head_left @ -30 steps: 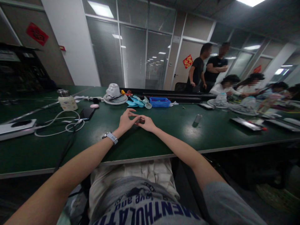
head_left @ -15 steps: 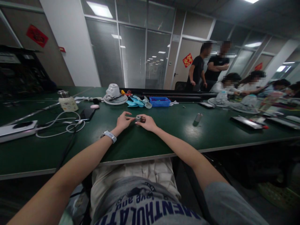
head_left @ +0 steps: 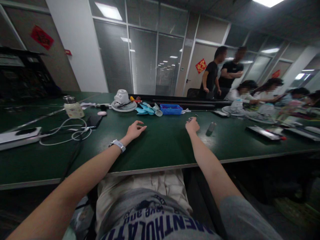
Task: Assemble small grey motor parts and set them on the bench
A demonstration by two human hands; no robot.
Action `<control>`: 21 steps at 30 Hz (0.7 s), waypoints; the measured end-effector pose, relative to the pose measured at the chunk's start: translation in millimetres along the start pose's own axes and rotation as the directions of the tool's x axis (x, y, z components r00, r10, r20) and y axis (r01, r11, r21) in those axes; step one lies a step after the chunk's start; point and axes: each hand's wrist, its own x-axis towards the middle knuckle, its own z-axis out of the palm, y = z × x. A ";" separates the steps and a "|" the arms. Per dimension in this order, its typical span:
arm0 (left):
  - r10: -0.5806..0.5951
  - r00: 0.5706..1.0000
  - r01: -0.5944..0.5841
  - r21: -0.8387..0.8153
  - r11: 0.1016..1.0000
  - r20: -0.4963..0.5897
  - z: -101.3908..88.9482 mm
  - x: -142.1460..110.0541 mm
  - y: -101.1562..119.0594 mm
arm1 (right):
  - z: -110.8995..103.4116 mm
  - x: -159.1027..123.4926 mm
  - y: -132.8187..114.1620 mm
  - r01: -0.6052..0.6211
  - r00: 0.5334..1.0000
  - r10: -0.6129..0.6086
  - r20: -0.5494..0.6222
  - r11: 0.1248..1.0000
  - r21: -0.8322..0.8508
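My right hand (head_left: 192,126) is closed around a small grey metal cylinder (head_left: 190,119), possibly a small motor. Only its top shows above the fingers, low over the green table. To the right of that hand, a second grey metal cylinder (head_left: 212,126) stands upright on the tabletop, apart from the fingers. My left hand (head_left: 135,129) rests at the table with thumb and fingers apart and nothing between them. A watch (head_left: 118,145) is on the left wrist.
Along the back lie a white fan housing (head_left: 122,100), blue fan blades (head_left: 146,108) and a blue basket (head_left: 171,109). On the left are a bottle (head_left: 73,107), a phone (head_left: 95,122) and a white cable (head_left: 61,125). Several people are farther right.
My right hand has moved right, away from the left hand, carrying the metal cylinder toward the standing one. The left hand stays about where it was, its fingers now free of the cylinder.
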 end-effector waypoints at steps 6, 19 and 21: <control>-0.061 0.992 0.060 -0.013 0.998 -0.110 -1.9 0.3 6.3 | 1.7 -2.7 -3.7 -0.005 0.998 0.004 -0.067 1.000 -0.017; -0.125 0.955 0.094 -0.124 0.988 -0.268 -1.3 5.6 -0.1 | 48.0 -128.7 -90.0 0.868 0.125 -0.942 0.313 0.257 0.426; -0.128 0.956 0.098 -0.126 0.987 -0.262 -0.7 5.7 0.1 | 51.8 -130.3 -89.2 0.862 0.098 -0.939 0.328 0.245 0.443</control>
